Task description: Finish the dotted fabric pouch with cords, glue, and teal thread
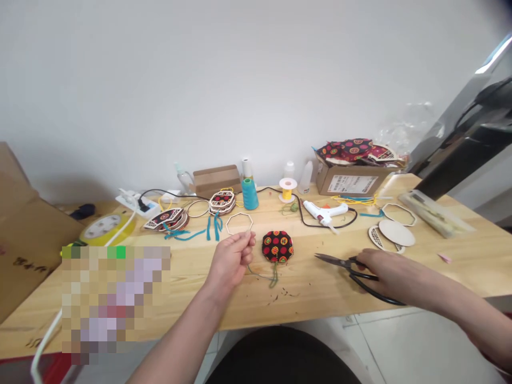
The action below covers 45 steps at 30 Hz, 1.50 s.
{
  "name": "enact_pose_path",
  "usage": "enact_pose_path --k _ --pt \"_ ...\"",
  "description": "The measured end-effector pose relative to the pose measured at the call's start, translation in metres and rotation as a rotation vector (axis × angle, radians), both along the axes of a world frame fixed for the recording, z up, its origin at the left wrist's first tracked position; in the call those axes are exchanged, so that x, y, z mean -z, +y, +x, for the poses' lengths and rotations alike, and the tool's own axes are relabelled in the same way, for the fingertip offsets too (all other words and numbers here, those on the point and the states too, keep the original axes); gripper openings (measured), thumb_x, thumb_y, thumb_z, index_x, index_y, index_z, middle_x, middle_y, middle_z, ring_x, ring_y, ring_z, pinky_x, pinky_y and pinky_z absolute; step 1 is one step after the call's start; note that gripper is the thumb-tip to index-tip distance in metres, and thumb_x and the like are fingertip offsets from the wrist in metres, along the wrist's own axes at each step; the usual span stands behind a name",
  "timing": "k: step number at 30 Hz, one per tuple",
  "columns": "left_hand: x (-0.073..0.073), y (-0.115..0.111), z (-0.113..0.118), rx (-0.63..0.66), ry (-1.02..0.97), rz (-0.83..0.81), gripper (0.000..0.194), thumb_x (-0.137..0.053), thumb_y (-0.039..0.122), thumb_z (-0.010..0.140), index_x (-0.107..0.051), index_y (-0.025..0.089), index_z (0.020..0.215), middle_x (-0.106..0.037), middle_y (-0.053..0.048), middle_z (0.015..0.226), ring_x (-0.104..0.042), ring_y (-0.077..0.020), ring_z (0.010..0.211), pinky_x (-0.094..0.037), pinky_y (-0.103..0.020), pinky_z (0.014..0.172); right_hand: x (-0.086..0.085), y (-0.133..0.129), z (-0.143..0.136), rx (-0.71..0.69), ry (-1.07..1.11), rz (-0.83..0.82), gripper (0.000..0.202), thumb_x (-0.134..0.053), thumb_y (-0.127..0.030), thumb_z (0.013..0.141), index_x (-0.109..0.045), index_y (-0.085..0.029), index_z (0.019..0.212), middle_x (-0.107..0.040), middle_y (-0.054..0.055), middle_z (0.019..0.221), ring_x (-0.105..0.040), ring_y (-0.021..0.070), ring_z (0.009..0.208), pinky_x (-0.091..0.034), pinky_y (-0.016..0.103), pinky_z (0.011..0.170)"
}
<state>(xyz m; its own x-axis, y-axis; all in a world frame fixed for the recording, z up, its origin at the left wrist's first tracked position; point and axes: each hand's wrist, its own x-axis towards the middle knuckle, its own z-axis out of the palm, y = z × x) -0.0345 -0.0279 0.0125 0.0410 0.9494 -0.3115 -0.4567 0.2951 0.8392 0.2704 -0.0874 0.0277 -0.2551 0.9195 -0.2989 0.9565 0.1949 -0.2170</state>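
Near the middle of the table, my left hand is closed in a pinch; a thin green cord runs from beneath it to a black octagonal fabric piece with red and orange round patterns. That piece lies flat just right of the hand. A thin wooden octagonal ring lies directly behind my left fingertips. On the right, my right hand grips black-handled scissors, their blades pointing left toward the fabric piece and resting low over the table.
Behind are a teal thread cone, a yellow spool, a white glue gun with a black cord and stacked patterned pieces. A cardboard box holds fabric pieces at back right. Wooden discs lie right; yellow tape lies left.
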Motion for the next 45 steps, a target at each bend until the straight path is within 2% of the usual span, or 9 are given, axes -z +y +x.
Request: enact_pose_path --k 5,10,14,18,22,28,33,39,45 --pt "0.001 0.016 0.013 0.097 0.011 0.018 0.029 -0.079 0.03 0.056 -0.064 0.006 0.066 -0.051 0.001 0.055 -0.028 0.001 0.04 -0.016 -0.013 0.036 0.008 -0.001 0.019 0.034 0.02 0.076 0.014 -0.05 -0.026 0.077 -0.063 -0.021 0.079 -0.064 0.009 0.083 -0.062 0.0215 0.075 -0.045 0.03 0.067" --pt "0.007 0.02 0.016 0.155 -0.053 -0.014 0.037 -0.071 0.04 0.067 -0.068 0.004 0.074 -0.057 -0.005 0.059 -0.025 0.0005 0.041 -0.014 -0.015 0.038 -0.002 0.017 -0.009 0.158 -0.165 0.165 0.019 -0.051 -0.028 0.077 -0.065 -0.016 0.071 -0.064 0.012 0.072 -0.062 0.0284 0.071 -0.047 0.039 0.062" --pt "0.008 0.02 0.014 0.202 -0.159 -0.084 0.055 -0.057 0.055 0.074 -0.069 0.001 0.078 -0.061 -0.012 0.063 -0.023 -0.0011 0.042 -0.015 -0.016 0.039 -0.006 0.047 -0.066 0.099 0.338 0.273 0.036 -0.05 -0.038 0.083 -0.061 -0.019 0.111 -0.061 0.011 0.111 -0.06 0.0241 0.094 -0.05 0.036 0.074" --pt "0.007 0.02 0.011 0.251 -0.248 -0.137 0.062 -0.052 0.06 0.074 -0.07 0.0 0.08 -0.061 -0.013 0.066 -0.022 -0.0029 0.044 -0.014 -0.018 0.04 0.007 0.075 -0.115 0.067 0.866 0.137 0.04 -0.064 -0.034 0.075 -0.061 -0.021 0.113 -0.062 0.008 0.108 -0.06 0.017 0.088 -0.051 0.031 0.073" --pt "0.006 0.02 0.008 0.278 -0.288 -0.167 0.064 -0.05 0.061 0.075 -0.071 0.001 0.083 -0.06 -0.012 0.068 -0.019 -0.0035 0.044 -0.012 -0.019 0.04 0.019 0.088 -0.129 -0.067 1.024 0.206 0.03 -0.068 -0.025 0.073 -0.066 -0.022 0.103 -0.061 0.006 0.1 -0.058 0.0166 0.093 -0.048 0.034 0.083" --pt "0.009 0.02 0.007 0.299 -0.258 -0.178 0.065 -0.049 0.065 0.073 -0.071 0.004 0.08 -0.059 -0.01 0.069 -0.017 -0.0043 0.045 -0.01 -0.021 0.041 0.003 0.087 -0.125 -0.36 0.731 0.4 0.024 -0.056 -0.02 0.083 -0.066 -0.03 0.103 -0.052 0.006 0.112 -0.047 0.0194 0.104 -0.043 0.042 0.091" --pt "0.01 0.018 0.01 0.313 -0.197 -0.142 0.062 -0.05 0.067 0.071 -0.067 0.007 0.069 -0.054 -0.006 0.064 -0.018 -0.0053 0.045 -0.008 -0.022 0.042 -0.011 0.087 -0.129 -0.526 0.499 0.437 0.03 -0.05 -0.014 0.084 -0.063 -0.027 0.108 -0.046 0.008 0.125 -0.036 0.0251 0.113 -0.039 0.048 0.093" --pt "0.011 0.016 0.012 0.351 -0.187 -0.127 0.062 -0.046 0.069 0.072 -0.063 0.01 0.063 -0.047 -0.002 0.059 -0.017 -0.0049 0.044 -0.008 -0.022 0.042 -0.01 0.091 -0.133 -0.59 0.419 0.436 0.017 -0.052 -0.014 0.083 -0.067 -0.02 0.088 -0.044 0.009 0.129 -0.031 0.0278 0.117 -0.036 0.05 0.094" --pt "0.009 0.016 0.012 0.343 -0.186 -0.174 0.06 -0.051 0.065 0.07 -0.068 0.008 0.074 -0.058 -0.009 0.072 -0.016 -0.0042 0.044 -0.009 -0.022 0.041 -0.009 0.094 -0.125 -0.534 0.482 0.45 0.019 -0.05 -0.01 0.082 -0.066 -0.018 0.076 -0.049 0.008 0.121 -0.033 0.0249 0.113 -0.037 0.048 0.094"
